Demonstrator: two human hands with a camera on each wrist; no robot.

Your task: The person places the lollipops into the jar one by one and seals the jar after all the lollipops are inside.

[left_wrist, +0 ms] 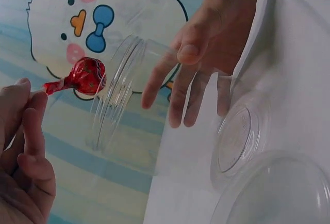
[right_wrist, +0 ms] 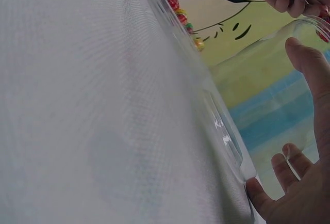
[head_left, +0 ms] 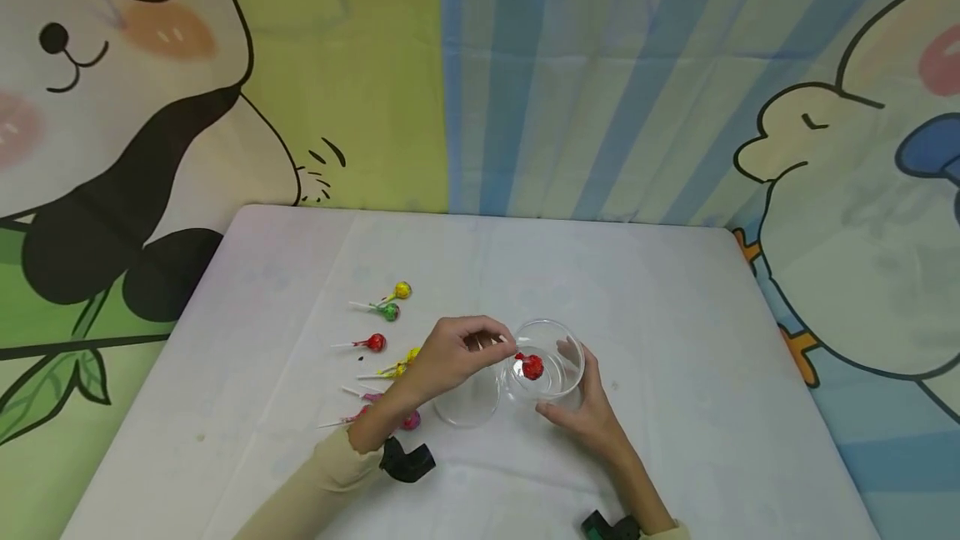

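A red-wrapped lollipop point(head_left: 532, 367) is pinched by its stick in my left hand point(head_left: 461, 357). Its candy end is at the mouth of a clear jar point(head_left: 551, 386), as the left wrist view point(left_wrist: 88, 77) also shows. The jar stands upright on the table with its mouth uncovered. My right hand point(head_left: 588, 407) holds the jar from the right side, thumb toward the near side and fingers around the far side. Through the jar wall, the fingers point(left_wrist: 178, 97) appear spread. Left of the jar lies a clear round lid point(head_left: 467, 417), partly under my left hand.
On the white table point(head_left: 675, 315), several lollipops lie at the left, among them a yellow one point(head_left: 402, 290), a green one point(head_left: 390, 312), a red one point(head_left: 377, 342) and a pink one point(head_left: 411, 421). My left forearm partly covers the nearer ones. A printed cloth point(head_left: 525, 107) hangs behind the table.
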